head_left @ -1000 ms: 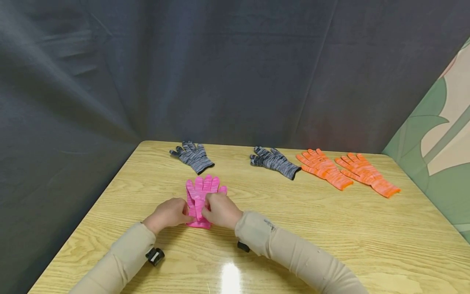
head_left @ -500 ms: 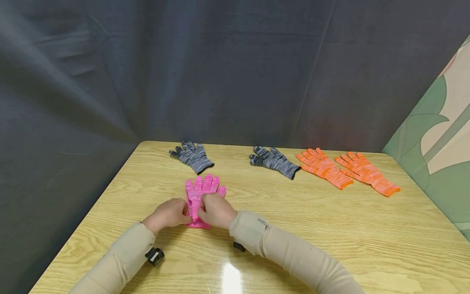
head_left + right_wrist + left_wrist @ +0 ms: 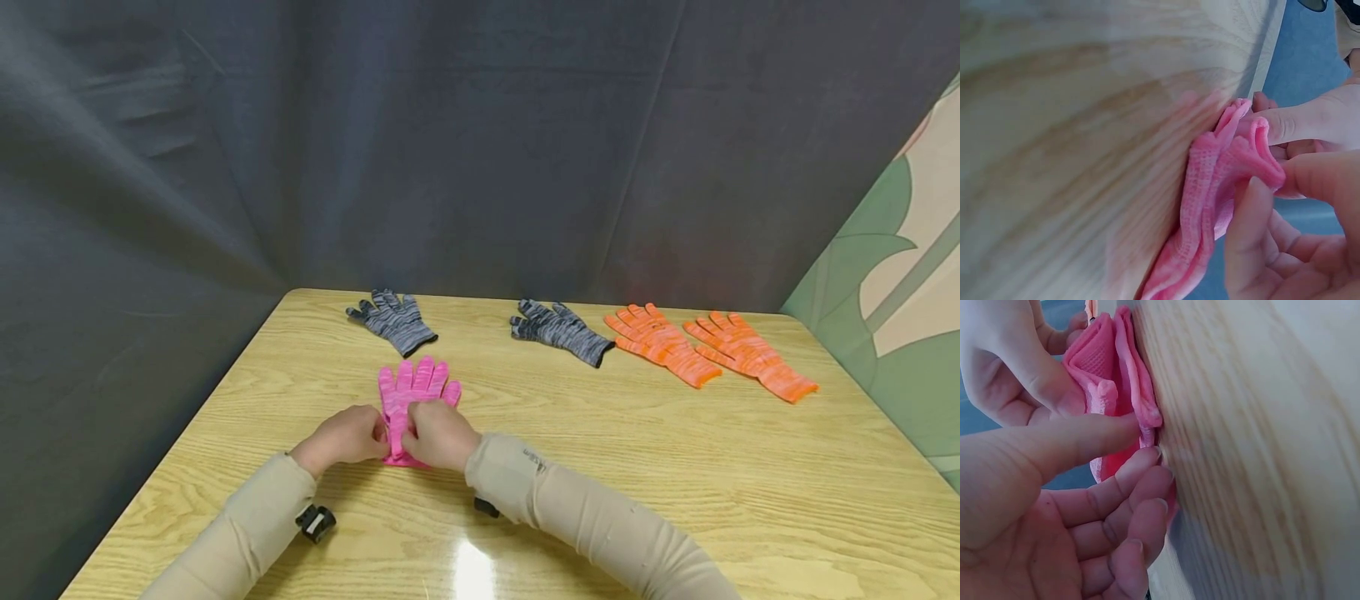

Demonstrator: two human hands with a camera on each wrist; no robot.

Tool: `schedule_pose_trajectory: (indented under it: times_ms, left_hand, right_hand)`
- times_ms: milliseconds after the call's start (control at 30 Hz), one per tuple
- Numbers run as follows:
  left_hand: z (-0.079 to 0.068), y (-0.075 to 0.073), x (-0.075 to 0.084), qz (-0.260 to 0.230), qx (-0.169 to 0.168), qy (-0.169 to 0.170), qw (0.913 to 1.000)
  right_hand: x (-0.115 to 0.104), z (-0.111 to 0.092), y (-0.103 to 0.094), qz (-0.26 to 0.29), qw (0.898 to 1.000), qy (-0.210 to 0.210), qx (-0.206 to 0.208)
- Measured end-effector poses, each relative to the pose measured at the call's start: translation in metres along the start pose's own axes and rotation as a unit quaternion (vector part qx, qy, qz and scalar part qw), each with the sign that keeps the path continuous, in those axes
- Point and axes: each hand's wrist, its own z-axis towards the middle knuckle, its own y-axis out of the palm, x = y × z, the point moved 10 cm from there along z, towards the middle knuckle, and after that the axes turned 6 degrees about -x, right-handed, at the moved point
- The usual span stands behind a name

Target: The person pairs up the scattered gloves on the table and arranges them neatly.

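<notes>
Two pink knit gloves lie one over the other near the table's left front, fingers pointing away. My left hand (image 3: 347, 435) pinches the cuff edge of the lower pink glove (image 3: 1137, 378) between thumb and fingers, at its left side. The right hand (image 3: 439, 435) pinches the cuff of the upper pink glove (image 3: 408, 400) and lifts it, so a gap shows between the two cuffs in the left wrist view. In the right wrist view, the raised cuff (image 3: 1263, 153) folds over between thumb and finger. The right hand hides part of the palms in the head view.
A grey-black glove (image 3: 396, 321) lies at the back left of the wooden table (image 3: 675, 467), another grey-black glove (image 3: 561, 332) at the back middle. Two orange gloves, one (image 3: 662, 343) beside the other (image 3: 750, 354), lie back right. A dark curtain (image 3: 480, 150) hangs behind.
The right hand has moved slightly left and toward me with the upper pink glove, which now covers more of the lower one. The left hand has stayed in place.
</notes>
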Motion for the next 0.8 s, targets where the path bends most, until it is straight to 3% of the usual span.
schedule_pose_trajectory:
  times_ms: [367,567,800]
  left_hand:
    - [0.003,0.0,-0.005,0.004,0.002,-0.019,0.9998]
    - [0.003,0.0,-0.004,0.007,0.003,-0.012,0.9999]
    - [0.002,0.001,-0.004,0.007,-0.003,-0.011,0.9999]
  right_hand:
    - [0.0,0.0,0.005,-0.002,1.0,0.002,-0.022]
    - [-0.001,-0.003,0.006,-0.006,0.999,-0.008,-0.031]
    - [-0.001,-0.011,0.012,-0.064,0.996,-0.016,-0.057]
